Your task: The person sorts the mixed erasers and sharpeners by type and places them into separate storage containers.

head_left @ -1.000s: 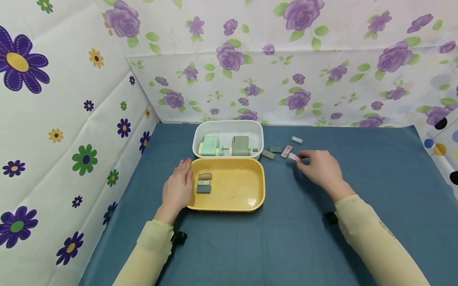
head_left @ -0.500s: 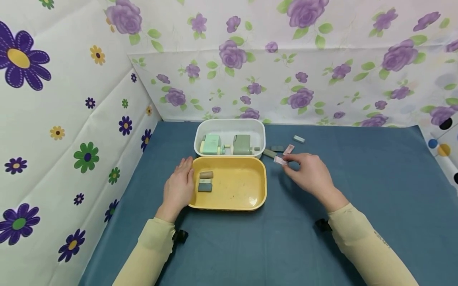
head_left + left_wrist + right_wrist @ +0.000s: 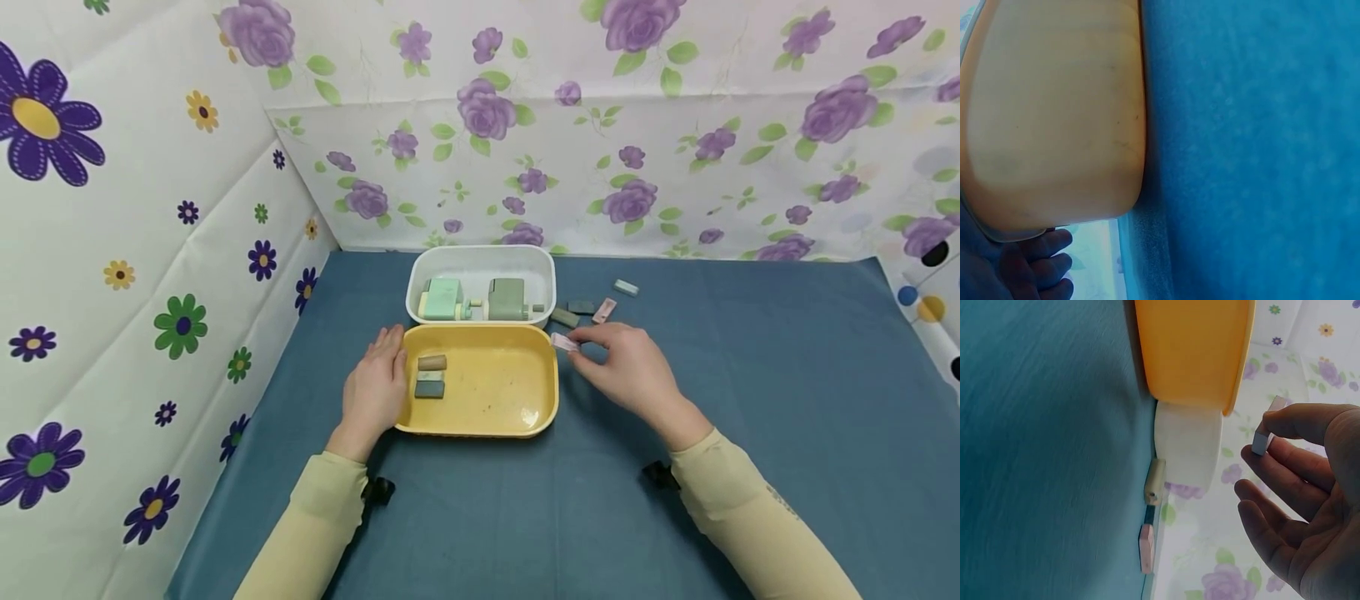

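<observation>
My right hand [image 3: 630, 367] pinches a small pale pink eraser [image 3: 563, 342] between thumb and fingertips, at the right rim of the yellow tray [image 3: 495, 392]. In the right wrist view the eraser [image 3: 1262, 441] is held up off the cloth, the other fingers loosely bent. My left hand [image 3: 375, 383] rests against the yellow tray's left side, its fingers lying along the rim. Inside that tray, at the left, are a tan eraser [image 3: 432, 362], a pale eraser [image 3: 431, 376] and a grey-blue eraser [image 3: 429, 389] in a column.
Directly behind stands a white tray [image 3: 480, 260] holding a mint sharpener-like device [image 3: 444, 298] and a grey-green one [image 3: 507, 298]. Right of it lie an olive eraser [image 3: 565, 317], a dark one [image 3: 581, 307], a pink one [image 3: 604, 311] and a light one [image 3: 626, 287] on blue cloth [image 3: 480, 517].
My right hand has carried the pale pink eraser leftward from beside the other loose ones to the yellow tray's right rim. My left hand stays at the tray's left side.
</observation>
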`<state>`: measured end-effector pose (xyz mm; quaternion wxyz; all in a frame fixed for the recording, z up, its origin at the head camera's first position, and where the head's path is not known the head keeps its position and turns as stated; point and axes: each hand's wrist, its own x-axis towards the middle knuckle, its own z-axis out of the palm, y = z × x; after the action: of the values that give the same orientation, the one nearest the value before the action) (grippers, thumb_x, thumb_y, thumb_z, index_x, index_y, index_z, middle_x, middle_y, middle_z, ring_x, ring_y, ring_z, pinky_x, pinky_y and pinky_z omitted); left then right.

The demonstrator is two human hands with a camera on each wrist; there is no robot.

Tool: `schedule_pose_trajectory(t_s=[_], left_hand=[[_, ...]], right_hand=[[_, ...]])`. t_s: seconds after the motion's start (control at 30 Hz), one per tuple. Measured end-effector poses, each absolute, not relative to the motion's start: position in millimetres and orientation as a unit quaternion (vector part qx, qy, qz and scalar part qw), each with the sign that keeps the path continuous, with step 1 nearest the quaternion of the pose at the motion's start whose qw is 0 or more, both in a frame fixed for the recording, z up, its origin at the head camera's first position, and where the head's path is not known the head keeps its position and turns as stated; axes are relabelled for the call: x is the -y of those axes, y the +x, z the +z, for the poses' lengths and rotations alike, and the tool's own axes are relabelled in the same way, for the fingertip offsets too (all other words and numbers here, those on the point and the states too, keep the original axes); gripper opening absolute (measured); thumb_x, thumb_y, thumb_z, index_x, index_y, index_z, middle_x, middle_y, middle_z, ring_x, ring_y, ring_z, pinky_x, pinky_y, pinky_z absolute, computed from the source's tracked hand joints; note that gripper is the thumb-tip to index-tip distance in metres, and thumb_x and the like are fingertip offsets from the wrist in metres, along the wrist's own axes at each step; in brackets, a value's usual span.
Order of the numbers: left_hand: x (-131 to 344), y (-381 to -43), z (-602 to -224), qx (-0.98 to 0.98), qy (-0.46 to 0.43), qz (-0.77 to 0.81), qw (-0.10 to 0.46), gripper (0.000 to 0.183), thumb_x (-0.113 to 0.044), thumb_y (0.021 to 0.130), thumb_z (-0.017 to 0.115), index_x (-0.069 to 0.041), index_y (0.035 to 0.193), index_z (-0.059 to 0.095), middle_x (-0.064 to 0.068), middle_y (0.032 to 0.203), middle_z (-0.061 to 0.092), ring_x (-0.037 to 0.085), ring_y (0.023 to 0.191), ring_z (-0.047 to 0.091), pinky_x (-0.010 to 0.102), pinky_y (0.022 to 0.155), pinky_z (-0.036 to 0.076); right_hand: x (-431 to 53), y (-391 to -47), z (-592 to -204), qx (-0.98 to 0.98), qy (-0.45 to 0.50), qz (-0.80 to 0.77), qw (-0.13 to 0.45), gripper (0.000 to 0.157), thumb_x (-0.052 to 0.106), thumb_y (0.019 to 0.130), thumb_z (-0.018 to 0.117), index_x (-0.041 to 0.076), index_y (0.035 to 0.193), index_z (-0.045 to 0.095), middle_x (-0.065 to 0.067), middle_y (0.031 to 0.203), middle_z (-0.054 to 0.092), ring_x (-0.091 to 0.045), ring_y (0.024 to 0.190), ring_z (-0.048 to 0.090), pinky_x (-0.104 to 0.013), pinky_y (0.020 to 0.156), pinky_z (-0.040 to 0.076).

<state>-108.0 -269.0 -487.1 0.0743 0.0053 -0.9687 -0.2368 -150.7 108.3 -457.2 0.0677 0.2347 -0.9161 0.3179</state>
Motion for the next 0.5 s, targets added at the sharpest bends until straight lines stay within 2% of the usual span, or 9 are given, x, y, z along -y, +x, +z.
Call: schedule_pose_trajectory(t_s=[0.13, 0.2, 0.37, 0.5], left_hand=[[269.1, -107.8, -486.6, 0.969, 0.009, -0.236, 0.073, 0.050, -0.021, 0.117, 0.045, 0.000, 0.162, 0.043, 0.018, 0.162, 0.048, 0.034, 0.155, 0.039, 0.052, 0.128, 0.031], [268.9, -108.0, -486.7, 0.970, 0.010, -0.234, 0.071, 0.050, -0.021, 0.117, 0.044, 0.000, 0.162, 0.043, 0.017, 0.163, 0.048, 0.034, 0.155, 0.039, 0.052, 0.128, 0.030], [269.0, -108.2, -488.4, 0.970, 0.011, -0.234, 0.070, 0.050, -0.021, 0.117, 0.044, 0.000, 0.163, 0.042, 0.017, 0.163, 0.047, 0.034, 0.155, 0.038, 0.052, 0.128, 0.030], [269.1, -108.7, -488.7, 0.969, 0.011, -0.236, 0.069, 0.050, -0.020, 0.117, 0.044, -0.001, 0.163, 0.042, 0.017, 0.164, 0.046, 0.033, 0.156, 0.038, 0.052, 0.128, 0.029]], right_hand=[[-101.1, -148.6, -456.1, 0.912, 0.246, 0.321, 0.065, 0.024, 0.023, 0.097, 0.081, 0.014, 0.120, 0.082, -0.005, 0.111, 0.079, -0.023, 0.080, 0.069, -0.038, 0.060, 0.048], [-96.6, -147.5, -455.1, 0.911, 0.254, 0.320, 0.064, 0.024, 0.023, 0.098, 0.081, 0.015, 0.120, 0.083, -0.004, 0.111, 0.080, -0.023, 0.084, 0.071, -0.040, 0.062, 0.052], [-85.0, -142.5, -449.8, 0.904, 0.284, 0.312, 0.065, 0.021, 0.022, 0.098, 0.081, 0.015, 0.117, 0.083, -0.003, 0.108, 0.079, -0.027, 0.100, 0.074, -0.046, 0.077, 0.061], [-75.8, -138.5, -448.9, 0.900, 0.306, 0.303, 0.067, 0.021, 0.021, 0.097, 0.082, 0.015, 0.118, 0.083, -0.002, 0.107, 0.079, -0.025, 0.100, 0.073, -0.043, 0.076, 0.060]])
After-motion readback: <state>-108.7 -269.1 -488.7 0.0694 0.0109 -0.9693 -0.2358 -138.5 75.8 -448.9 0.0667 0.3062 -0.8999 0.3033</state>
